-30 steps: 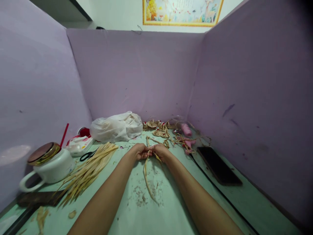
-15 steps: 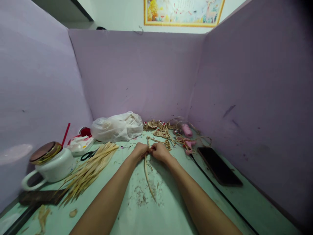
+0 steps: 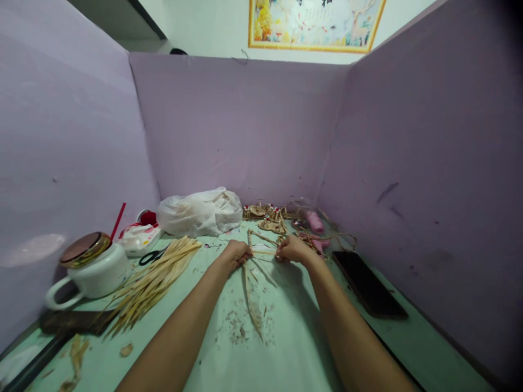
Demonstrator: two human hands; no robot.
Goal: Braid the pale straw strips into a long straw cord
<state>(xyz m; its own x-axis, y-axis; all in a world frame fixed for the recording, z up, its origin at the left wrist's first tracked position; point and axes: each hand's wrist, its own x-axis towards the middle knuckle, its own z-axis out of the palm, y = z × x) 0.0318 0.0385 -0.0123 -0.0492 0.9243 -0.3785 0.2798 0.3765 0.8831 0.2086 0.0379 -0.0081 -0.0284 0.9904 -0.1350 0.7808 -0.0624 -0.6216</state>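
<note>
Right grip (image 3: pixel 279 253) drawn outward, pinching straw strand (image 3: pixel 263 252)

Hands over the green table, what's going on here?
A person's left hand and right hand pinch a pale strip stretched between them above the green table. A loose length trails below the left hand. To the left lie a bundle of strips and dark-handled scissors; a dark phone lies to the right.

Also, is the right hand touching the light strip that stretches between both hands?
Touching: the head view shows the right hand pinching the light strip, which runs across to the left hand.
</note>
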